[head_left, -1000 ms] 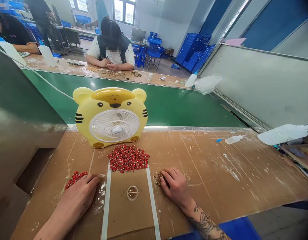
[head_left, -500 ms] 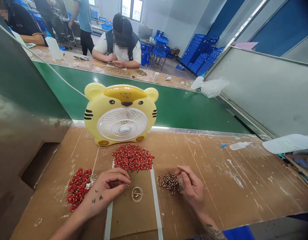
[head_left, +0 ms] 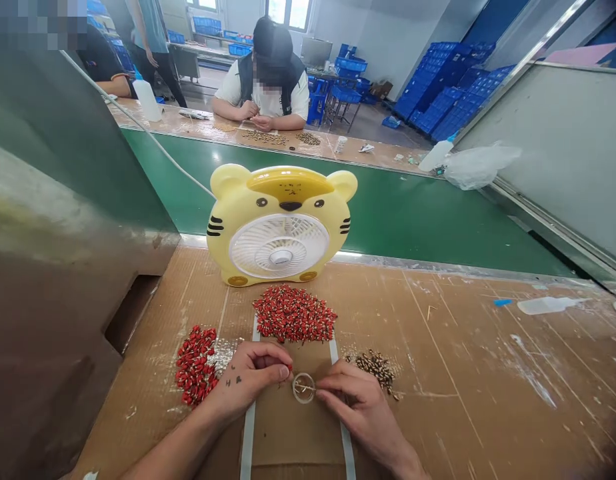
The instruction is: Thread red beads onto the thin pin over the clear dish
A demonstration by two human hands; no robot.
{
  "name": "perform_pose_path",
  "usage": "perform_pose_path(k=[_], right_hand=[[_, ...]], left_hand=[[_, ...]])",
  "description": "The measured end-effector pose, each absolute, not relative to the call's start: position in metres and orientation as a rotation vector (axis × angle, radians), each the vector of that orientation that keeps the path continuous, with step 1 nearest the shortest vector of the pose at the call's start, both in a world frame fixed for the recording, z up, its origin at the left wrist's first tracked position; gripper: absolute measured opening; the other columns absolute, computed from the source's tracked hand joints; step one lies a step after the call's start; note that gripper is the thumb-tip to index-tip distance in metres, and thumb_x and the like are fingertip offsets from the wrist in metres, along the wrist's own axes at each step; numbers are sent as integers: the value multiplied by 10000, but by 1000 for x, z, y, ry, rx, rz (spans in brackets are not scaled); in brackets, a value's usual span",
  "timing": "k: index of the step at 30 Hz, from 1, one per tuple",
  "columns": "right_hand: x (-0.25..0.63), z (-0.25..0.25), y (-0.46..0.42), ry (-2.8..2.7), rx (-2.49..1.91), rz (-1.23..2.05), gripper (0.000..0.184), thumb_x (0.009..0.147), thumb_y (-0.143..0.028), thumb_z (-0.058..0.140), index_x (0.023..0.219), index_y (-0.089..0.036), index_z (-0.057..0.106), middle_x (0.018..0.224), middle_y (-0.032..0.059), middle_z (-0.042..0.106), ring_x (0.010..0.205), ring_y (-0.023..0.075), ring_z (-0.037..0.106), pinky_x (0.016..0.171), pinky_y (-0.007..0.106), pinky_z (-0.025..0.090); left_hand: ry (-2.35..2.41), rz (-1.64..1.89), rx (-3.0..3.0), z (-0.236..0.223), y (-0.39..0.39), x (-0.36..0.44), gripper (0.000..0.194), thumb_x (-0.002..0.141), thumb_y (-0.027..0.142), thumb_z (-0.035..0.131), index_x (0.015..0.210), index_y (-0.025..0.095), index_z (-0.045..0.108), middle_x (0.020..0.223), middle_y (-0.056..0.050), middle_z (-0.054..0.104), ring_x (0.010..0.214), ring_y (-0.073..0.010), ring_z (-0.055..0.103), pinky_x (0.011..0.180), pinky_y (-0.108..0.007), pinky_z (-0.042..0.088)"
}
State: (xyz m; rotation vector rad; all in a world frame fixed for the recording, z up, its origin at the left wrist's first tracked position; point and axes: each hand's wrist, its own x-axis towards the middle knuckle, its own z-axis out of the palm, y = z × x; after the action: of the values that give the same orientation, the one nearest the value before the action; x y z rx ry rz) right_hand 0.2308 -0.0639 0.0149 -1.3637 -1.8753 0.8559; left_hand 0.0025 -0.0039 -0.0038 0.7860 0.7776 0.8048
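My left hand (head_left: 251, 377) is closed in a pinch on a small red piece (head_left: 289, 368), just left of a small round clear dish (head_left: 297, 399). Fingers of my right hand (head_left: 361, 403) are pinched on a thin wooden stick (head_left: 309, 387), whose far end lies inside the dish. A pile of small red pieces with gold and dark parts (head_left: 294, 315) lies beyond my hands. To the left of my left wrist is another pile of red pieces (head_left: 194, 365). Small dark-and-gold pieces (head_left: 377, 369) lie in a heap beyond my right hand.
A yellow tiger-faced fan (head_left: 283, 193) stands behind the middle pile. A metal panel (head_left: 88, 253) rises at the left. On the right lie a squeeze bottle (head_left: 545, 305) and its blue cap (head_left: 502, 303). Across a green divider (head_left: 413, 220), a person (head_left: 268, 87) works at another table.
My right hand has moved from the dark-and-gold heap to the dish and taken hold of the stick. Everything has shifted rightward in view as the camera turned.
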Motion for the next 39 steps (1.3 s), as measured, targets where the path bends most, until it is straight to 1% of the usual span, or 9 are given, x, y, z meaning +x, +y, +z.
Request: perform_pose_path(k=[3, 9, 16, 19, 23, 26, 31, 35, 39], right_hand=[[224, 15, -62, -1951, -1250, 775, 190, 976, -278, 579, 907, -208, 742, 790, 43, 683, 716, 155, 633, 649, 242, 503], [211, 9, -55, -2107, -1163, 520, 196, 986, -222, 547, 870, -178, 699, 720, 46, 640, 673, 164, 571, 619, 267, 459], [218, 2, -52, -2211, -1098, 411, 199, 983, -171, 520, 873, -166, 685, 684, 45, 611, 638, 165, 522, 591, 275, 420], [220, 3, -50, -2276, -1033, 433, 191, 975, -164, 524, 861, -177, 677, 678, 38, 613, 640, 168, 520, 595, 281, 413], [222, 6, -46, -2266, -1021, 418, 182, 973, -146, 517, 890, -171, 677, 684, 41, 615, 636, 166, 522, 590, 278, 404], [225, 10, -44, -2263, -1004, 516, 196, 972, -168, 524, 841, -174, 670, 671, 39, 610, 629, 164, 528, 573, 275, 401], [231, 19, -42, -1956, -1083, 698, 195, 971, -249, 552, 838, -201, 687, 651, 24, 605, 596, 159, 563, 542, 273, 427], [227, 24, -38, -1704, -1133, 712, 148, 929, -234, 611, 812, -205, 696, 632, 17, 598, 563, 158, 554, 521, 282, 421], [220, 25, -33, -1698, -1122, 698, 138, 917, -213, 622, 807, -205, 705, 619, 9, 588, 544, 148, 538, 510, 273, 407]], left_hand=[[767, 813, 757, -4, -4, 3, 140, 679, 231, 848, 782, 157, 789, 726, -32, 723, 655, -130, 640, 651, -222, 473], [749, 862, 765, -3, -2, 3, 142, 658, 219, 864, 768, 160, 797, 771, -27, 700, 675, -123, 631, 663, -222, 480], [797, 852, 750, -2, -2, 4, 169, 642, 252, 867, 764, 160, 795, 740, -38, 723, 651, -144, 661, 641, -237, 507], [853, 812, 757, -2, -3, 4, 212, 627, 283, 872, 777, 157, 791, 701, -43, 735, 638, -159, 669, 625, -246, 512], [882, 793, 780, -4, -3, 5, 220, 629, 293, 870, 782, 154, 794, 682, -45, 747, 631, -153, 664, 636, -240, 502], [890, 795, 772, -5, -3, 6, 204, 620, 277, 872, 767, 158, 794, 668, -38, 750, 616, -143, 656, 625, -230, 491], [908, 783, 752, -7, -2, 7, 182, 633, 273, 865, 759, 166, 791, 640, -24, 742, 582, -135, 641, 600, -225, 475], [903, 784, 754, -9, -1, 7, 164, 644, 263, 862, 763, 173, 796, 661, -25, 751, 611, -136, 650, 626, -224, 483], [895, 783, 755, -9, -1, 7, 153, 651, 252, 861, 767, 174, 798, 667, -20, 751, 607, -126, 643, 625, -214, 474]])
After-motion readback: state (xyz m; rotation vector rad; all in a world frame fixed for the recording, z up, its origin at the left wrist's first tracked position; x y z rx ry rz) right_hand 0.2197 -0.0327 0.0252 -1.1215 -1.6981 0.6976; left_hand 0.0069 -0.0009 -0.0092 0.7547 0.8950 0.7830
